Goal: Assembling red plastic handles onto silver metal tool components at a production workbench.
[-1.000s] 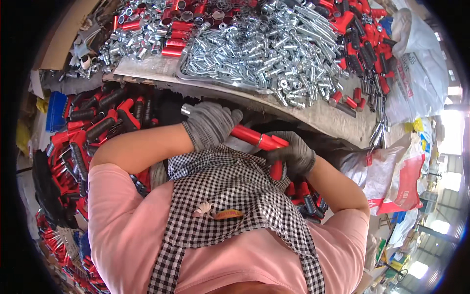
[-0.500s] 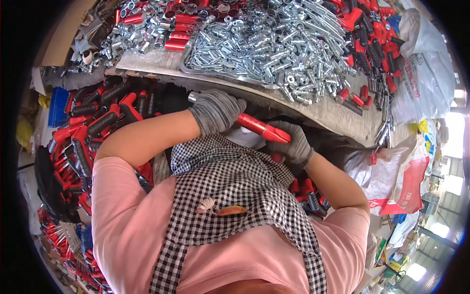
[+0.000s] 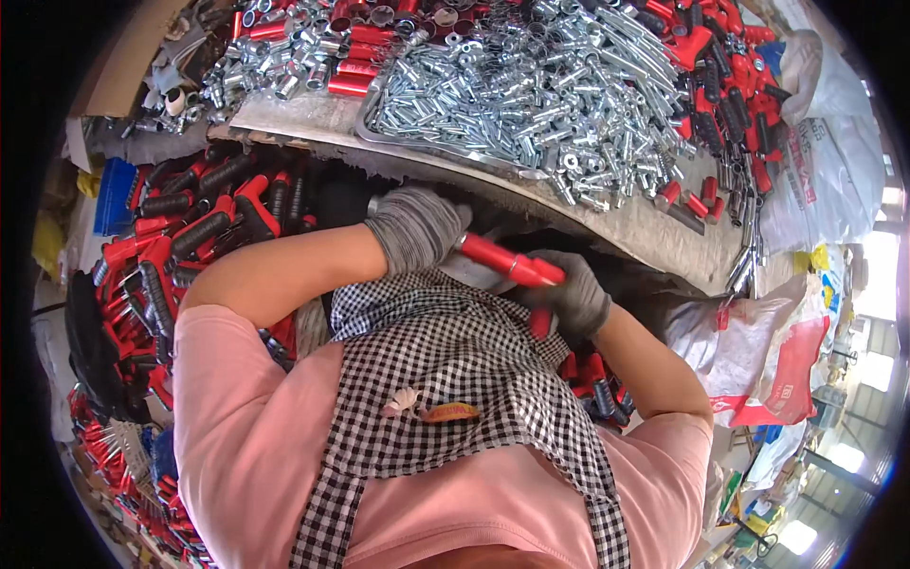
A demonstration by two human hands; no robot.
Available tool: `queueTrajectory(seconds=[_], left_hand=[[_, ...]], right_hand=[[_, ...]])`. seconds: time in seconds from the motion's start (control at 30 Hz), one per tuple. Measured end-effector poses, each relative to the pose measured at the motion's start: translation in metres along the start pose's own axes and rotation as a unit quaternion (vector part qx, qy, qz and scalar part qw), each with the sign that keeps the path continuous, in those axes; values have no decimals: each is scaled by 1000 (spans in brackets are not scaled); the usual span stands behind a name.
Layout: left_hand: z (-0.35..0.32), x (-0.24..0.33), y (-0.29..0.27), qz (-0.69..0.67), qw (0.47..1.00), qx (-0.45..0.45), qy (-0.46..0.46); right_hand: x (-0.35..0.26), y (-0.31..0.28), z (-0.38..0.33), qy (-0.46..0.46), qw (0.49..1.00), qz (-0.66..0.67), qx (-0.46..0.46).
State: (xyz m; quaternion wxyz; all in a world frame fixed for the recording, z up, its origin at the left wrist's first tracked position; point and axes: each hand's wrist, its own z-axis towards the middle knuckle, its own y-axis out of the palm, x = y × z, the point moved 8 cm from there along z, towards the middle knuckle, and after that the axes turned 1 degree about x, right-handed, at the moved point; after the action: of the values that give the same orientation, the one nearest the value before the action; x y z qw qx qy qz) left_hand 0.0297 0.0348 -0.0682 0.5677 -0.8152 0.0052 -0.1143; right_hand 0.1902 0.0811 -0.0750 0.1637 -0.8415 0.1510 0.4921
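A worker in a pink shirt (image 3: 227, 398) and black-and-white checked apron (image 3: 427, 351) stands at a cluttered workbench (image 3: 682, 248), where loose silver metal parts (image 3: 531, 95) spill around a shallow tray (image 3: 445, 150). At left, red-and-black handles (image 3: 223, 204) lie heaped below the bench's near edge. Between that edge and the apron, a red tool (image 3: 498, 257) spans the gap from one gloved hand to the other, its long axis sloping from upper left to lower right, across the worker's body. Neither hand is nearer: the left hand (image 3: 415, 229) wraps the upper stretch, its fingers closed around it, while the right hand (image 3: 576, 296) is at the lower end, fingers curled in against it, though blur hides just how they bear. A red stub (image 3: 540, 322) shows below the right hand; whether it joins the tool cannot be told. A small silver tip (image 3: 373, 204) peeks out beyond the left hand.
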Motion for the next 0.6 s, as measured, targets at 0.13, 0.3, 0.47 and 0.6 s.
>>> queueTrajectory(seconds=[0.13, 0.3, 0.47, 0.6], left_hand=[[-4, 3, -12, 63, 981, 183, 22], [5, 15, 86, -277, 930, -100, 218], [1, -2, 19, 63, 995, 67, 49], [-4, -19, -8, 87, 988, 121, 52]], right_hand=[[-47, 4, -3, -165, 938, -304, -5], [-70, 18, -13, -319, 756, -572, -1], [49, 22, 9, 98, 967, 232, 25], [31, 44, 17, 101, 901, 418, -59]])
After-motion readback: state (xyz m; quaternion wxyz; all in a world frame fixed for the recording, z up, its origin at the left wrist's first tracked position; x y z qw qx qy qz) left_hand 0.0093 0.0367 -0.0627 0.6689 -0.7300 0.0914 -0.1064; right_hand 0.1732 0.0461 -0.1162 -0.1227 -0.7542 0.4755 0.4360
